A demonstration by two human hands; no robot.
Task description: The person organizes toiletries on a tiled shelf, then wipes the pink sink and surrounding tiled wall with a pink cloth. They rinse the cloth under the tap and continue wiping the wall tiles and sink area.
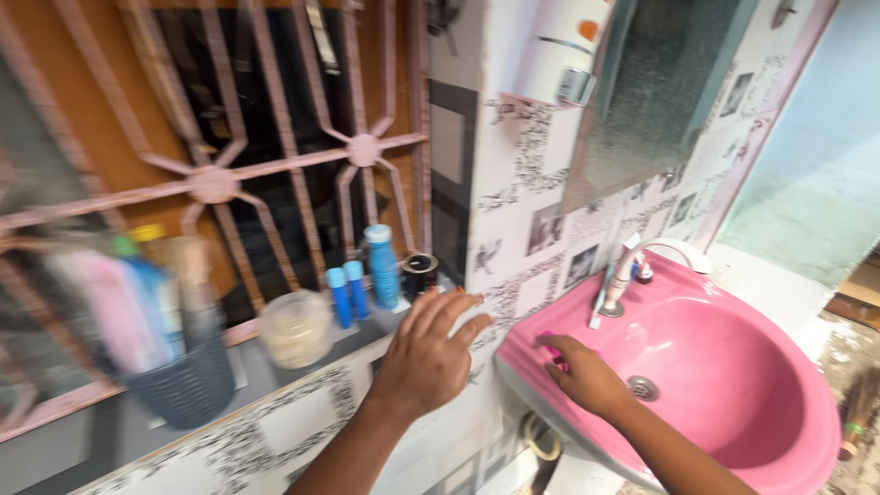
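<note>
Two bare hands reach out over a bathroom corner. The left hand [426, 353] has its fingers spread loose and grasps nothing, hovering at the near edge of the grey window ledge [275, 371], just in front of a tall blue bottle [383, 266], two small blue bottles [347, 293] and a black roll [420, 273]. Farther left on the ledge stand a clear plastic tub [295, 327] and a dark basket [179, 385] of blurred toiletries. The right hand [587, 376] rests on the left rim of the pink sink [724, 367], fingers curled on a small pink object [553, 351] too blurred to identify. A white tap [642, 261] rises at the sink's far side.
</note>
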